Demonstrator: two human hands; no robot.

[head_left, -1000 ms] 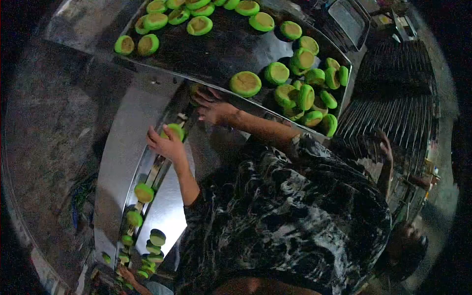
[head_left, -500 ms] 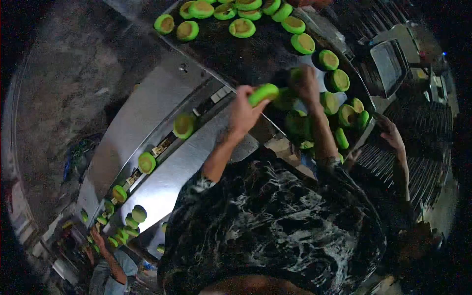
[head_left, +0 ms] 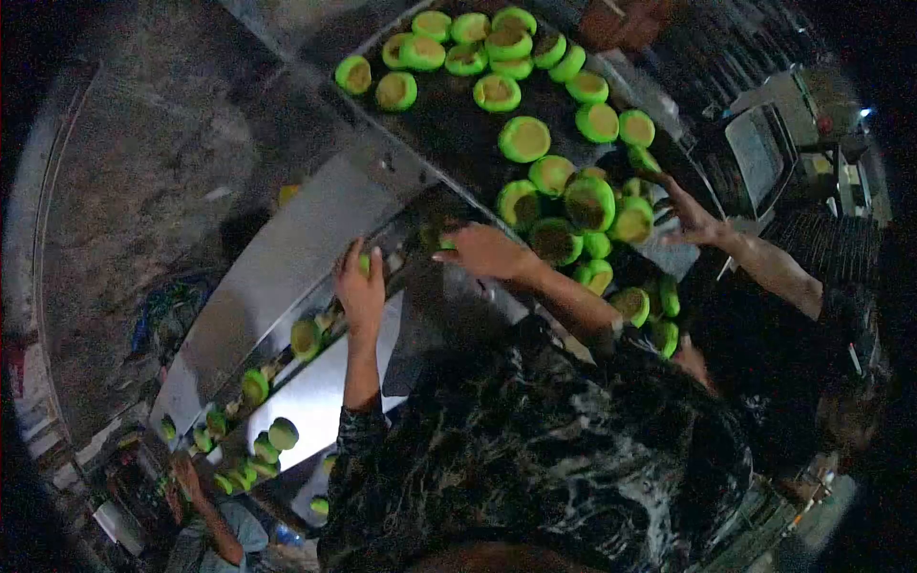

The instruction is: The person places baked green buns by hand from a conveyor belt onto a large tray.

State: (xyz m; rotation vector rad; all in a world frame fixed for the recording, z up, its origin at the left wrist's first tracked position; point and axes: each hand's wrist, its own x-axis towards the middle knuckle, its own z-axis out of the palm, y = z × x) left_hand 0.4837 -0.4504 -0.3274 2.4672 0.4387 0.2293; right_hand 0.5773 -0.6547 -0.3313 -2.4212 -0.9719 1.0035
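My left hand (head_left: 359, 298) is over a narrow conveyor channel (head_left: 330, 320), its fingers curled round a round green piece (head_left: 365, 265) that shows between them. My right hand (head_left: 492, 253) reaches across to the upper end of the channel. A dark, blurred round green piece sits at its fingertips, mostly in shadow. Farther down the channel lie more round green pieces (head_left: 306, 338) with tan-brown faces. Beside my right arm, many similar pieces (head_left: 589, 202) rest on a dark table (head_left: 444, 129), some piled on one another.
At the right, another person's hand (head_left: 695, 222) reaches over the pieces at the table's edge. A second person's hand (head_left: 191, 477) is at the lower end of the channel, near several pieces. Smooth metal panels (head_left: 277, 239) flank the channel. A pale tray-like frame (head_left: 761, 143) stands at the right.
Both my hands have moved left from the table to the channel. The left hand's green piece is now at the channel. More pieces show at the table's near end. The right-hand person's hand has moved up over them.
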